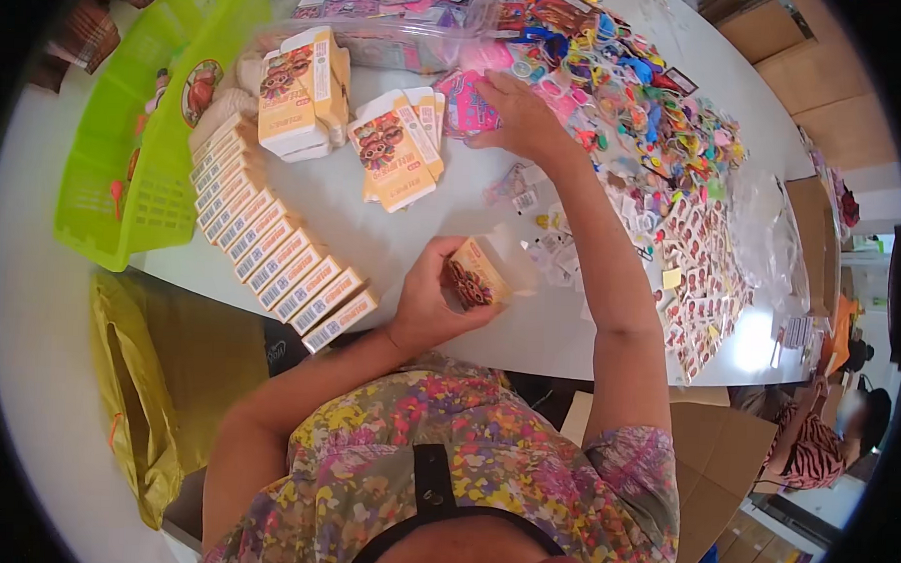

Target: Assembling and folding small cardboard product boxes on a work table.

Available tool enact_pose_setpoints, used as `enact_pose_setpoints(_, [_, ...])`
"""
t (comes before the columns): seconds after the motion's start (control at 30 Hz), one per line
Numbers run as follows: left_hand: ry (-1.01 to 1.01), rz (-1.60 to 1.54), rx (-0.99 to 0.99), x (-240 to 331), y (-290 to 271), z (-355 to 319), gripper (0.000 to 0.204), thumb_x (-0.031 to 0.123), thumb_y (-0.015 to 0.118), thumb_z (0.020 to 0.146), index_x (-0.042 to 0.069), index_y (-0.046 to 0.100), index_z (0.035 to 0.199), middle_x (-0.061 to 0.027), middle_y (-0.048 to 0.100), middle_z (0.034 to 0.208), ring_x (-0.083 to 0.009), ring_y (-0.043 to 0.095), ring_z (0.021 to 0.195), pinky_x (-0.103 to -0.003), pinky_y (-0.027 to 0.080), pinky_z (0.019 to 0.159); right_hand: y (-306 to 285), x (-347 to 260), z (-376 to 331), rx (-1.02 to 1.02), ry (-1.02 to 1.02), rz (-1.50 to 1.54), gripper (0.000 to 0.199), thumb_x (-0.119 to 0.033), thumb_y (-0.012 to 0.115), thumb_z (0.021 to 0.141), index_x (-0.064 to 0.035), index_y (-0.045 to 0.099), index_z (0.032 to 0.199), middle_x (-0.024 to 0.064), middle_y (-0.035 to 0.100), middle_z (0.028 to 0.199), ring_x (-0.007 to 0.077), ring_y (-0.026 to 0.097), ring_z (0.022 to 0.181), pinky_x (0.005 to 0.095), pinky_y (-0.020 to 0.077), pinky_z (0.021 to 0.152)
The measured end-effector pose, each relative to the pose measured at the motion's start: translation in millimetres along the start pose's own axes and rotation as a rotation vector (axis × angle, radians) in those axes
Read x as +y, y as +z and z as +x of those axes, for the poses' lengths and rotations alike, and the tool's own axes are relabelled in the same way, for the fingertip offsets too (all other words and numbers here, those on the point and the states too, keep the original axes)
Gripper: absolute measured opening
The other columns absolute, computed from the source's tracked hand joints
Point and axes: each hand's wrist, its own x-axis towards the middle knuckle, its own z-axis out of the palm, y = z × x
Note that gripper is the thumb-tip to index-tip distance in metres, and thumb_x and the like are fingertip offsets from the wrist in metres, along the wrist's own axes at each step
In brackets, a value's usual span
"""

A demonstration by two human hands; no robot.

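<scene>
My left hand (436, 293) is wrapped around a small yellow-orange cardboard box (477, 271) with a printed picture. The box's top flaps stand up and apart, with a clear film at its far right edge. Farther off, my right hand (525, 117) grips the right edge of a bright pink packet (465, 103) at the table's middle. Left of that packet lies a loose pile of flat yellow-orange boxes (396, 151). A taller stack of flat boxes (300, 93) sits beyond it. A curved row of boxes standing side by side (273, 246) runs along my left.
A green plastic basket (96, 190) stands at the left. Clear plastic trays (419, 42) with colourful packets are at the back. Small colourful trinkets (616, 99) are heaped at the far right, with sticker-like cards (704, 280) nearer. A yellow bag (134, 399) hangs left; another person (827, 434) is at right.
</scene>
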Motion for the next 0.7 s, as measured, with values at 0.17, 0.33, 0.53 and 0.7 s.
enact_pose_setpoints(0.17, [-0.006, 0.007, 0.004, 2.7, -1.2, -1.2, 0.077, 0.011, 0.087, 0.067, 0.000, 0.038, 0.125, -0.0102, 0.055, 0.112, -0.0163, 0.060, 0.102, -0.031, 0.053, 0.086, -13.4, 0.6, 3.2, -0.370, 0.065, 0.080, 0.066, -0.031, 0.078, 0.072, -0.0082, 0.058, 0.130, 0.0140, 0.050, 0.140, 0.0318, 0.049, 0.127, 0.0372, 0.0415, 0.104])
enact_pose_setpoints(0.33, [-0.031, 0.003, -0.008, -5.1, 2.5, -2.4, 0.078, 0.012, 0.087, 0.067, 0.000, 0.038, 0.126, -0.0100, 0.055, 0.114, -0.0164, 0.060, 0.104, -0.031, 0.052, 0.088, -24.9, 19.4, -21.9, -0.236, 0.109, 0.260, 0.045, -0.022, 0.074, 0.080, -0.0051, 0.064, 0.120, 0.0096, 0.064, 0.116, 0.0243, 0.061, 0.098, 0.0335, 0.0478, 0.084])
enact_pose_setpoints(0.53, [0.048, -0.119, 0.092, 0.1, 0.8, 1.0, 0.069, 0.008, 0.087, 0.066, 0.001, 0.046, 0.122, -0.0074, 0.056, 0.109, -0.0138, 0.058, 0.100, -0.029, 0.052, 0.083, -127.7, -92.3, -62.2, 0.368, 0.499, 0.484, 0.013, -0.008, 0.070, 0.087, 0.0042, 0.069, 0.092, 0.0025, 0.066, 0.077, 0.0072, 0.055, 0.061, 0.0220, 0.0434, 0.055])
enact_pose_setpoints(0.7, [0.032, -0.116, 0.078, -7.8, 3.2, 2.9, 0.073, 0.011, 0.088, 0.067, 0.001, 0.042, 0.123, -0.0078, 0.054, 0.113, -0.0144, 0.059, 0.103, -0.028, 0.056, 0.080, -155.9, -143.2, -116.0, 0.279, 0.315, 0.321, 0.010, 0.000, 0.073, 0.082, 0.0036, 0.069, 0.090, 0.0045, 0.067, 0.075, 0.0069, 0.057, 0.062, 0.0207, 0.0454, 0.056])
